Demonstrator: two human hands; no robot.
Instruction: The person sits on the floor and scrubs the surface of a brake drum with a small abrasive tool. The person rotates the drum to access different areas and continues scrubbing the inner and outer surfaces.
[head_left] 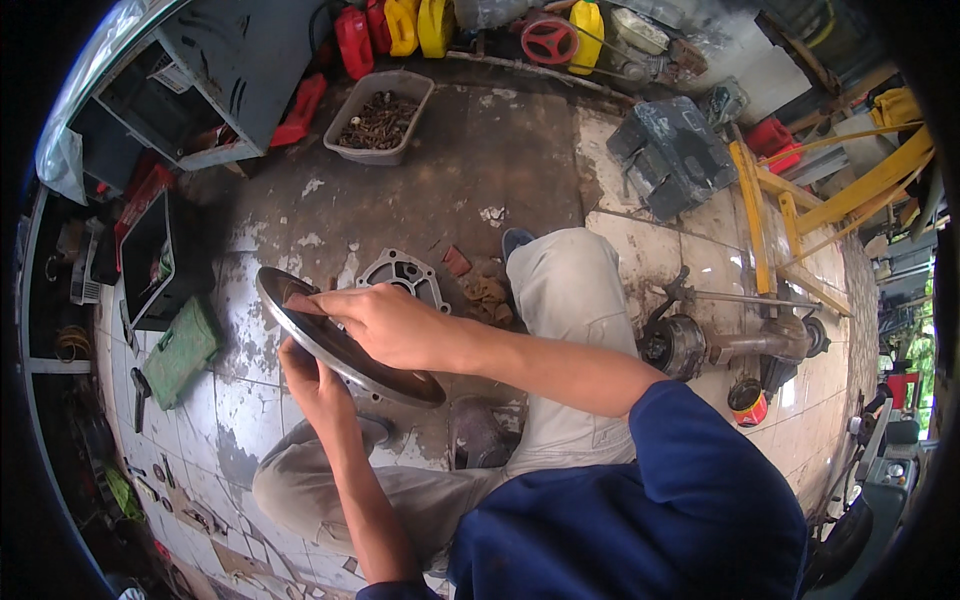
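A round metal disc (418, 388) with a bright worn rim and a darker brown face is held up at a tilt in front of me. My left hand (312, 383) grips its lower left rim, thumb and fingers partly hidden by the edge. Across the disc's upper face lies my right hand (395, 325), fingers bent with their tips pressed to the metal; whether something small is under them cannot be seen. Just beyond, on the floor, is a grey metal housing flange (428, 277) with bolt holes, partly covered by my right hand.
A brown crumpled cloth (487, 297) lies by my right foot. At the left are a green case (180, 350) and a black box (150, 260). A tub of bolts (372, 155) stands ahead. On the right sit an axle assembly (735, 345), a can (747, 402) and a dark toolbox (672, 155).
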